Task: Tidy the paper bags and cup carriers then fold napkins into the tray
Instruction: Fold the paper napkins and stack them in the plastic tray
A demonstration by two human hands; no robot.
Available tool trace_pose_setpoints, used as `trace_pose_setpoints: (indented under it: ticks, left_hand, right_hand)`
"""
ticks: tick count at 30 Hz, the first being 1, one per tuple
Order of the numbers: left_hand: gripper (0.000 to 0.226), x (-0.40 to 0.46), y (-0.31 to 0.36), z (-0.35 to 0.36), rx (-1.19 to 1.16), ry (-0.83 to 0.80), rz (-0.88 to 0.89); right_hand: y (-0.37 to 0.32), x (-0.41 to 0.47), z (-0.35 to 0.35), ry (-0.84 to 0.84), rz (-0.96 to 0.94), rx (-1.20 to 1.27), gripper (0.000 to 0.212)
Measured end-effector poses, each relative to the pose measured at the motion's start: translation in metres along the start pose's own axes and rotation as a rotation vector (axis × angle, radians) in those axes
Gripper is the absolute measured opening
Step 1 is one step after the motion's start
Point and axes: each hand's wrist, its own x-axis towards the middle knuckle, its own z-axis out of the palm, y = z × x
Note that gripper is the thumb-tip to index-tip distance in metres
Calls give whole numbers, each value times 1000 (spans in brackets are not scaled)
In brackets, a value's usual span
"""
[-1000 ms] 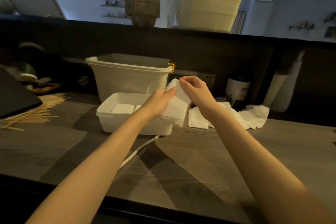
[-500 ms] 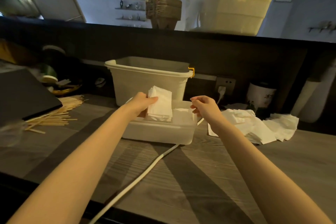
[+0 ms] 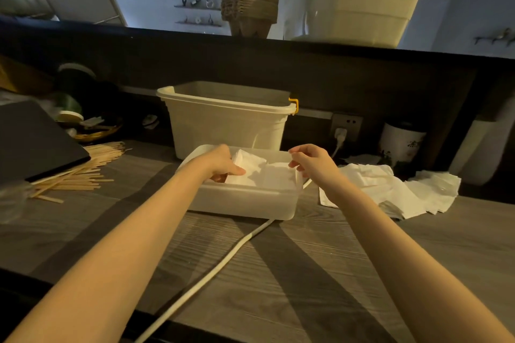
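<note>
A shallow translucent white tray (image 3: 245, 203) sits on the wooden counter in front of me. My left hand (image 3: 220, 163) reaches into its left side and holds a stack of folded white napkins (image 3: 249, 170) down inside it. More folded napkins (image 3: 278, 175) lie flat in the tray's right half. My right hand (image 3: 313, 160) hovers over the tray's right rim, fingers loosely curled, holding nothing. A loose heap of unfolded white napkins (image 3: 390, 189) lies on the counter to the right. Brown cup carriers (image 3: 249, 8) are stacked on the raised ledge behind.
A deep white bin (image 3: 228, 125) stands right behind the tray. A white cable (image 3: 211, 270) runs from under the tray to the counter's front edge. Wooden stir sticks (image 3: 80, 170) lie scattered at left beside a dark flat board (image 3: 33, 142). A large tub (image 3: 359, 0) sits on the ledge.
My left hand has lowered the folded napkin stack from above the tray down into it. My right hand let go of the stack and now hovers by the tray's right rim.
</note>
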Motion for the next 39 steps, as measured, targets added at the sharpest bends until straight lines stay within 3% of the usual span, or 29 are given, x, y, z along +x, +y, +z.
trace_pose_setpoints:
  ticks: [3,6,8,10,13,23,26,29,39]
  left_hand:
    - [66,-6,1,-3,89,74,101]
    - [85,-12,5,-10,337,4,250]
    - [76,-12,7,-12,443,-75,313]
    - [62,-10,6,-12,459,-174,284]
    - [58,-5,3,-8,474,-264,232]
    - [63,-1,14,6,475,-235,241]
    - [56,-9,27,7,385,-112,274]
    - [38,-17,45,14,151,37,374]
    - [18,-41,110,87,-551,267,568]
  right_hand:
    - [0,0,-1,-4,-4,-1,21]
    - [1,1,0,-2,-11,-4,20]
    - [2,1,0,-2,-17,-7,19]
    - [3,1,0,-8,-23,-11,19]
    - [4,1,0,-19,-33,-26,19]
    - [2,-1,1,-52,-64,-72,20]
    - [1,-5,-7,-55,-85,-63,19]
    - [1,-10,-22,-42,-97,-46,15]
    - [32,-22,-80,162,-55,-176,20]
